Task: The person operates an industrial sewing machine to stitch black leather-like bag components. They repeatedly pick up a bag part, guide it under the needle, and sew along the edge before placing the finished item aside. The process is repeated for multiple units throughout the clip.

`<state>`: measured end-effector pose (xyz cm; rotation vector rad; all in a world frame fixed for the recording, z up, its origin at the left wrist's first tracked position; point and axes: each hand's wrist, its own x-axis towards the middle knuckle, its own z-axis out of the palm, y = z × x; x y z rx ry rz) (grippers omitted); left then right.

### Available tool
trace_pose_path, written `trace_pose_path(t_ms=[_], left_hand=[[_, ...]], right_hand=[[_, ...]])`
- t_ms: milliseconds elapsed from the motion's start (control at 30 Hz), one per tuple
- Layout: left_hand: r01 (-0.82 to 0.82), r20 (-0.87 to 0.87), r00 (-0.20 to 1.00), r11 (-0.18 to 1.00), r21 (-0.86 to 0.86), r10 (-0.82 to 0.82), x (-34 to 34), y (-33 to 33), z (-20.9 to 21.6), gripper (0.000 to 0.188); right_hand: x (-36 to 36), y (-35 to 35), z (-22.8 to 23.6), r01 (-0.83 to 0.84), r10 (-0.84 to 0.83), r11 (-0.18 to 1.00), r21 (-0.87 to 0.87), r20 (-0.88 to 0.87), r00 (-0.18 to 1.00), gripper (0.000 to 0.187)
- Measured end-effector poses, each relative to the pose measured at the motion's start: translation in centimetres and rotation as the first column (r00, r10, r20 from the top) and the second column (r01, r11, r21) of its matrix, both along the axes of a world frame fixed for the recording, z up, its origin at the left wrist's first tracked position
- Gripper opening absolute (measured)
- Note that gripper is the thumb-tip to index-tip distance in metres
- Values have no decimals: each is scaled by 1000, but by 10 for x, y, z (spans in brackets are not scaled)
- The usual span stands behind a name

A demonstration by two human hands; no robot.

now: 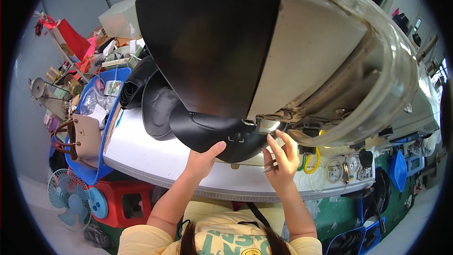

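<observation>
Table (141, 142): two hands (200, 161) (283, 163) at one panel (207, 136)

Green lettering (230, 238) on yellow shirt (222, 221) front.

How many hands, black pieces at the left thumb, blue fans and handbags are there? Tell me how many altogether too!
Hands (left hand, right hand): 2
Black curved piece at the left thumb: 1
Blue fan: 1
Handbag: 1
Total: 5
</observation>
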<state>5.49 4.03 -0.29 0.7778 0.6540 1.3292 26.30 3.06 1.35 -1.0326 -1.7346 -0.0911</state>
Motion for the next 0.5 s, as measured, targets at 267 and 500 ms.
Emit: trace_pose_path(t_ms=[267,500], left_hand=[[-41,36,999,999,19,40,9,-3,4,43],[-17,-25,1000,1000,-13,17,13,-3,9,35]], right_hand=[[-16,-3,-18,-78,71,996,31,179,981,60],[-17,-7,-3,-31,35,999,-23,209,977,62]])
